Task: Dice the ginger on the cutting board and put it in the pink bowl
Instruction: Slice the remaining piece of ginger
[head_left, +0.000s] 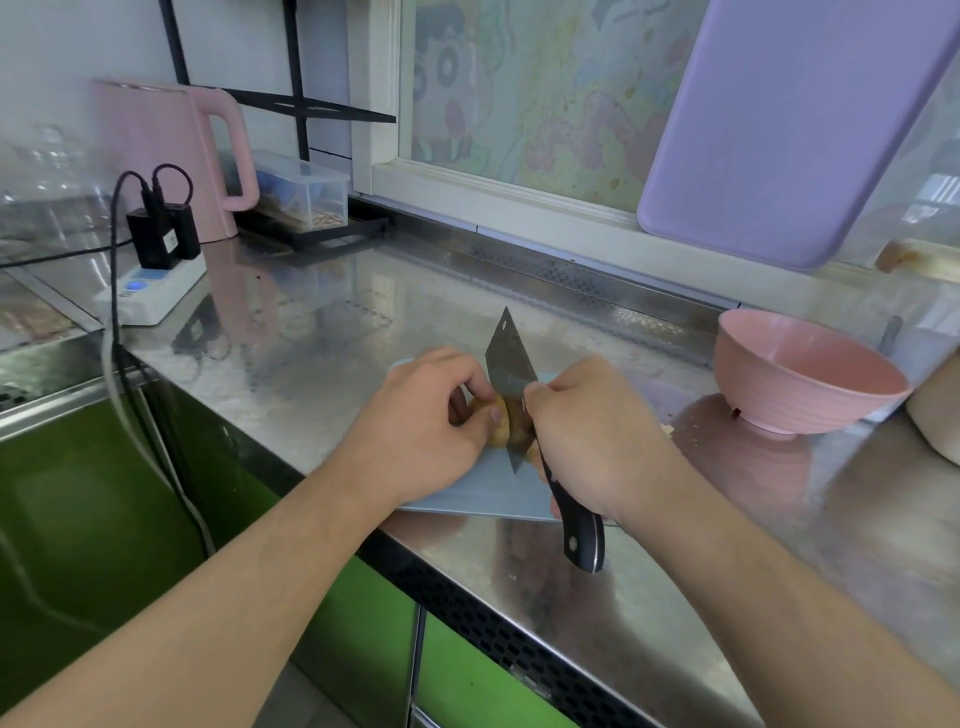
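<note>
left hand (426, 421) is pinching the ginger (500, 422) down on the board (483, 493), right hand (597, 436) is gripping the knife (511, 384), blade sitting on it, pink bowl (802, 371) off right

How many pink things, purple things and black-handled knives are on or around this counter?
Pink: 2, the kettle and the pink bowl
Purple: 1, the board leaning at the window
Knives: 1, the cleaver gripped by the right hand
Total: 4
</note>
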